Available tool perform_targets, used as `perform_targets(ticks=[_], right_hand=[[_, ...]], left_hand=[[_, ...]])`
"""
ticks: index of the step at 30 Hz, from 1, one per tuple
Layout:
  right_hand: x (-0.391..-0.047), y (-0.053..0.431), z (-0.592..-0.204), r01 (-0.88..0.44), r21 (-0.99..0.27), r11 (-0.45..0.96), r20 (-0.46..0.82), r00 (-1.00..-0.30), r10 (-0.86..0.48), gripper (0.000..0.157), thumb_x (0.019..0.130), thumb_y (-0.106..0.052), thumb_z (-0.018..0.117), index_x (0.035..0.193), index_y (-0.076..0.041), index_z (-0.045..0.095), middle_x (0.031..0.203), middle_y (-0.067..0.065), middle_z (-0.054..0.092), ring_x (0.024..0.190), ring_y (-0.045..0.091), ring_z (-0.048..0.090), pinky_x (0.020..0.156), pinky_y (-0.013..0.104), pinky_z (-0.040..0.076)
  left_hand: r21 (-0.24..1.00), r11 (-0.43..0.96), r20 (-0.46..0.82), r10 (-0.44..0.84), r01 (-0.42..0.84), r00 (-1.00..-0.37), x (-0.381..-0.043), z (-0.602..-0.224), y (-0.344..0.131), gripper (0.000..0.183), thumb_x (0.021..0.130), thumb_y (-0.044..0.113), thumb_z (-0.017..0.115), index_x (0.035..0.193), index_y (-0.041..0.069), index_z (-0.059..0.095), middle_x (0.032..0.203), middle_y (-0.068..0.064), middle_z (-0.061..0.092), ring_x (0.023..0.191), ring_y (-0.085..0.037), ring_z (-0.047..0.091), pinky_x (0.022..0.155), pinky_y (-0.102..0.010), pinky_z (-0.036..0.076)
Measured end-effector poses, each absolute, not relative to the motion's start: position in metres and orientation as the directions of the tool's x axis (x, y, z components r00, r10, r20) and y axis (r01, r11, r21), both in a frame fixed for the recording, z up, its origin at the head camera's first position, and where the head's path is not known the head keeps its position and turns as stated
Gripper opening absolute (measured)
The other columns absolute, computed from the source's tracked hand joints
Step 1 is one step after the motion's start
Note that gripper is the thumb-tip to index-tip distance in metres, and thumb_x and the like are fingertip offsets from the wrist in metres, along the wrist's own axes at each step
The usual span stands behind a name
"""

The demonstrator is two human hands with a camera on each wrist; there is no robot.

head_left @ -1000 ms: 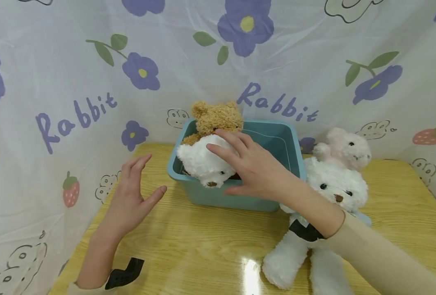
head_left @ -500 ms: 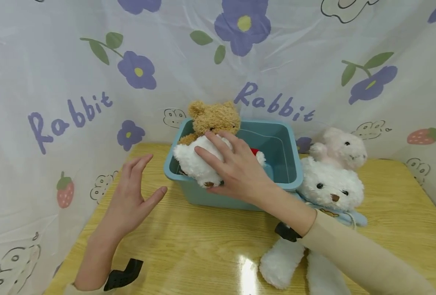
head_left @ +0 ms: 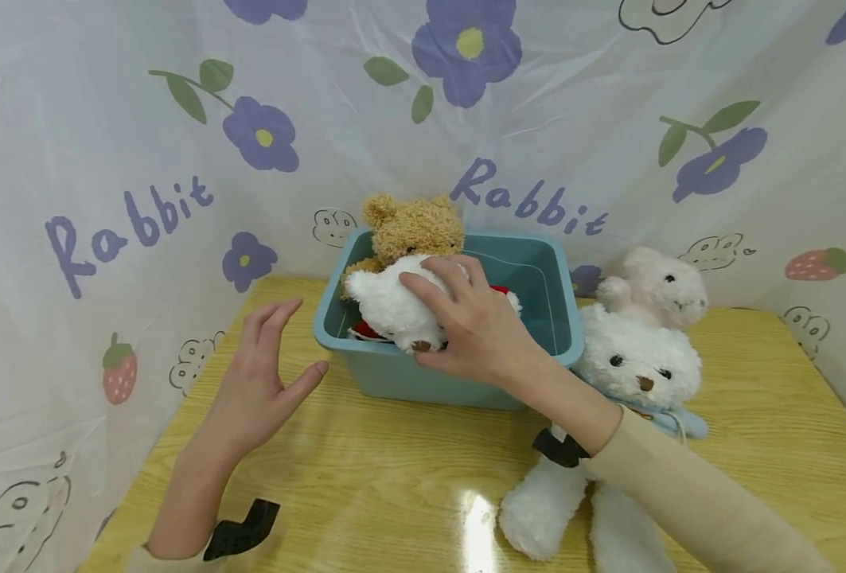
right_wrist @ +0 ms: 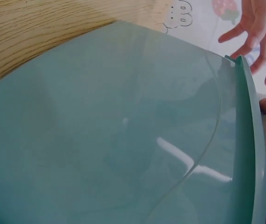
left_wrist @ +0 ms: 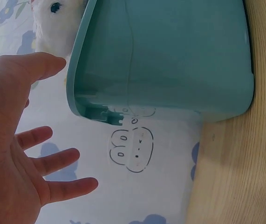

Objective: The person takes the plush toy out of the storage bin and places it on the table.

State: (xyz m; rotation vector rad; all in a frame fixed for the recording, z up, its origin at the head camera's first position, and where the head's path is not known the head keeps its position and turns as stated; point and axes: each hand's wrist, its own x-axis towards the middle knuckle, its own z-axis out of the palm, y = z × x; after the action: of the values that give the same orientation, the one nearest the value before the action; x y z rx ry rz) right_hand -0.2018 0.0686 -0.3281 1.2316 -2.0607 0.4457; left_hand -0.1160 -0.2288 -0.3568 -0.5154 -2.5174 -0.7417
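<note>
Since the earlier frame, the white fluffy plush bear in red clothing [head_left: 394, 306] has shifted slightly right and up at the front rim of the rectangular teal plastic bin [head_left: 437, 386], centre of frame, and more red shows below its head. It lies in the bin, one ear toward the left, its brown nose pointing down and slightly right over the front rim. Its long axis is unclear, the body mostly hidden. The right hand [head_left: 476, 322] curves spread fingers and thumb around its head. The left hand [head_left: 254, 382], left of the bin, holds nothing, fingers extended, thumb wide. A tan curly plush bear [head_left: 419, 227] sits behind, in the bin's back left corner.
</note>
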Motion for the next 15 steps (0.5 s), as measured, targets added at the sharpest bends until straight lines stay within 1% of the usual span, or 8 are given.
perform_targets(ticks=[8, 15], right_hand=[[-0.201, 0.076, -0.326, -0.883, 0.023, 0.469, 0.716, -0.313, -0.624, 0.089, 0.067, -0.029, 0.091, 0.142, -0.011, 0.048, 0.137, 0.021, 0.05, 0.121, 0.044, 0.048, 0.056, 0.042, 0.056], [-0.202, 0.081, -0.322, -0.873, 0.058, 0.484, 0.723, -0.297, -0.623, 0.089, 0.065, -0.03, 0.089, 0.142, -0.013, 0.047, 0.136, 0.019, 0.051, 0.119, 0.043, 0.05, 0.05, 0.042, 0.053]], left_hand=[[0.404, 0.781, 0.526, 0.227, 0.476, -0.819, -0.119, -0.358, -0.224, 0.085, 0.089, 0.011, 0.08, 0.159, 0.009, 0.032, 0.149, -0.021, 0.035, 0.132, -0.042, 0.043, 0.099, -0.064, 0.041], [0.4, 0.776, 0.536, 0.233, 0.487, -0.812, -0.119, -0.359, -0.222, 0.081, 0.089, 0.01, 0.079, 0.157, 0.008, 0.035, 0.149, -0.021, 0.037, 0.131, -0.042, 0.045, 0.098, -0.064, 0.043]])
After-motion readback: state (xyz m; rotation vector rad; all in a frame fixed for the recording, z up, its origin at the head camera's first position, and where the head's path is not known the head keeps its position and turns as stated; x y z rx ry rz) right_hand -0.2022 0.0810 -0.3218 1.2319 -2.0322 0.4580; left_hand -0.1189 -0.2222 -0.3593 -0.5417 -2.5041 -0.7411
